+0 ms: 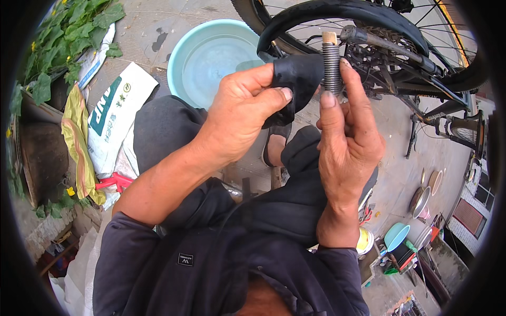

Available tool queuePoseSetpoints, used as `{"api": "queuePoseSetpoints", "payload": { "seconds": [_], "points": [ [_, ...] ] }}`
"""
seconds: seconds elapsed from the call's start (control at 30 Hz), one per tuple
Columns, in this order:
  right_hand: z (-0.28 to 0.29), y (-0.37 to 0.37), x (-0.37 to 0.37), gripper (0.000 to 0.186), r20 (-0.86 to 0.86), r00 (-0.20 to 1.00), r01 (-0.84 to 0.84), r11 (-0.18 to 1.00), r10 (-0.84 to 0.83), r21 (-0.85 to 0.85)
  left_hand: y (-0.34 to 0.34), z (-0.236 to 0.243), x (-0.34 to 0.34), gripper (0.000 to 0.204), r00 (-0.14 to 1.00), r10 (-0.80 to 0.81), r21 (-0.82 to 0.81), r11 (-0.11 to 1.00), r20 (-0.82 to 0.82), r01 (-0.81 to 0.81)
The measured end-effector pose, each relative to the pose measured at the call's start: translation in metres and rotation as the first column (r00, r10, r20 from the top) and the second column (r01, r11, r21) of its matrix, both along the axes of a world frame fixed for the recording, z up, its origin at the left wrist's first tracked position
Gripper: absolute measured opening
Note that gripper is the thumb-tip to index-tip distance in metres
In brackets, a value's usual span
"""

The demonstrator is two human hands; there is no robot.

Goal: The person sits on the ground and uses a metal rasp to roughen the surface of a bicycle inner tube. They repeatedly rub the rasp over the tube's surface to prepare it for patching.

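My left hand (pixel 237 108) pinches a flattened stretch of black rubber inner tube (pixel 303 79) between thumb and fingers. The tube arcs up and away to the right, in front of a bicycle wheel. Between the thumb and fingertips of my right hand (pixel 348 142), a ridged metal cylinder (pixel 331 66) stands upright, with a pale wood-like plug at its top end. Its side lies right against the edge of the tube; whether it presses on the rubber I cannot tell.
A light-blue basin of water (pixel 182 66) stands ahead on the left. The bicycle (pixel 445 97) is at the far right. White sacks (pixel 118 100) and leafy plants (pixel 74 31) line the left. Lower right are a turquoise bowl (pixel 395 236) and a yellow-white tub (pixel 365 241).
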State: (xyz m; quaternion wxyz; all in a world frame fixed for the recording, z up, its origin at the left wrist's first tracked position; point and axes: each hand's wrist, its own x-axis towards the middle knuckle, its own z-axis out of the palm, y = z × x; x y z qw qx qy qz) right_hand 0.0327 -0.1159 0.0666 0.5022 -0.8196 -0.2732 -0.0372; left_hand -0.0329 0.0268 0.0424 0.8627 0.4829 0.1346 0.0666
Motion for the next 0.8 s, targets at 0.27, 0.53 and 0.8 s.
{"api": "queuePoseSetpoints", "payload": {
  "seconds": [0.27, 0.53, 0.8],
  "points": [
    [0.003, 0.007, -0.014, 0.040, 0.173, 0.977, -0.072, 0.962, 0.121, -0.264, 0.001, -0.006, 0.002, 0.031, 0.993, 0.114, 0.030, 0.993, 0.022, -0.114],
    [0.026, -0.016, -0.006, 0.051, -0.238, 0.971, 0.094, 0.957, -0.027, 0.276, 0.011, -0.002, 0.002, 0.035, 0.999, 0.037, -0.147, 0.989, 0.027, -0.033],
    [0.025, -0.036, 0.007, 0.041, -0.130, 0.991, 0.061, 0.974, -0.033, 0.220, 0.006, -0.008, -0.001, 0.035, 0.998, -0.047, -0.223, 0.974, -0.043, 0.036]
  ]
}}
